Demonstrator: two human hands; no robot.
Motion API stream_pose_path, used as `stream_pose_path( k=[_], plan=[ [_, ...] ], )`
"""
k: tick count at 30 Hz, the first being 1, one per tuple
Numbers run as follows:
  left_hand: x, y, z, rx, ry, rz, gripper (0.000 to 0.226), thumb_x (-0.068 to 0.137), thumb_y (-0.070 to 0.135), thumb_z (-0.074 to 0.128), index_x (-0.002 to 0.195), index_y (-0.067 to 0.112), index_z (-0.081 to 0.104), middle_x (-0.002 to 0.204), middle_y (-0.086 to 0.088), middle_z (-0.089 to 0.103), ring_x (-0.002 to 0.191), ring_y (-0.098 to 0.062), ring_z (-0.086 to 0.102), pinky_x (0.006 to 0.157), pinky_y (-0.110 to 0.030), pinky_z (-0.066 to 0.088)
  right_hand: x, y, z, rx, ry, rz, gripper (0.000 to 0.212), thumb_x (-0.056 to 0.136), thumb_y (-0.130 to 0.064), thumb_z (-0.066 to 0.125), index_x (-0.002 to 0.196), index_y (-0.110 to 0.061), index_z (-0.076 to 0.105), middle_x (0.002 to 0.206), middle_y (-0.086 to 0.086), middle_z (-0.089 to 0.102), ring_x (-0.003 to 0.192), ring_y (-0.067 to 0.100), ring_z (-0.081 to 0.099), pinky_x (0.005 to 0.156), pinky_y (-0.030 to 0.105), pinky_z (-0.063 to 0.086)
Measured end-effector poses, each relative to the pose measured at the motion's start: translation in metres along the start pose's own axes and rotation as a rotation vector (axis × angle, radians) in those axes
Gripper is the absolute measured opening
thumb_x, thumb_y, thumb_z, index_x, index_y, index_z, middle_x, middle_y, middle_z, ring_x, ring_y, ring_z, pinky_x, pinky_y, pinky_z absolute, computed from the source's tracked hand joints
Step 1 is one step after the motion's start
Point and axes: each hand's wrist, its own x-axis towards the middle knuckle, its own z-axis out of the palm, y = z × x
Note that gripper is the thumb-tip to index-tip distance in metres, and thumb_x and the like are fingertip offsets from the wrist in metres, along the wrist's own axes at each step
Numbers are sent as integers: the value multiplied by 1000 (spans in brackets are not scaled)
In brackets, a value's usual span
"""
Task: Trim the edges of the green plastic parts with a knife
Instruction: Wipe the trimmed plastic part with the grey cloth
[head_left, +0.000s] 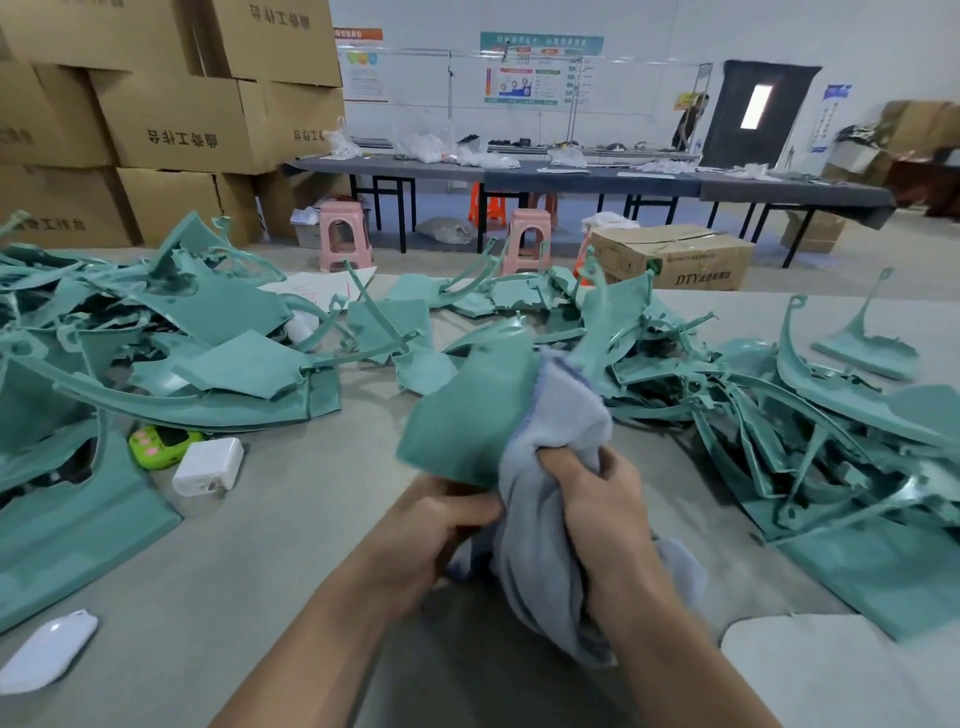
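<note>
Left hand curled around lower edge of green plastic part, part held tilted above grey table, centre of view. Right hand bunched tight on pale blue cloth; cloth lies against part's right edge and hangs between forearms. No knife visible. Piles of green parts left and right on table. White charger and lime toy near left pile.

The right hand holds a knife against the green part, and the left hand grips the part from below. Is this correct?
Not quite. The head view shows the right hand gripping a grey cloth, not a knife, against the green part. The left hand grips the part from below.
</note>
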Motion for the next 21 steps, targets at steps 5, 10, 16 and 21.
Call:
stream_pose_path(
  k=[5,10,16,21],
  plan=[
    [3,-4,1,-125,239,41,38,72,36,76,99,10,78,87,-12,77,69,-24,74,52,-30,56,-3,-1,7,-148,-85,-9,19,70,-40,70,82,-27,76,75,-5,77,75,14,75,72,40,61],
    [8,7,-1,91,257,213,20,78,10,78,97,11,77,105,-20,73,93,-36,66,84,-44,51,-1,2,5,-48,-10,46,7,80,-24,77,80,-17,77,75,1,78,78,23,76,72,42,62],
    [5,11,-15,259,181,203,34,89,-14,60,106,13,70,97,3,79,92,-10,73,77,-19,56,7,-7,-8,176,60,215,8,88,-8,70,87,-4,76,74,12,77,58,19,72,47,24,54],
    [-1,18,-31,313,106,191,37,87,-15,61,113,10,68,104,1,78,95,-10,73,76,-18,55,8,-11,-12,221,44,238,16,88,-10,74,72,-7,77,66,8,75,51,15,70,44,21,52]
  ],
)
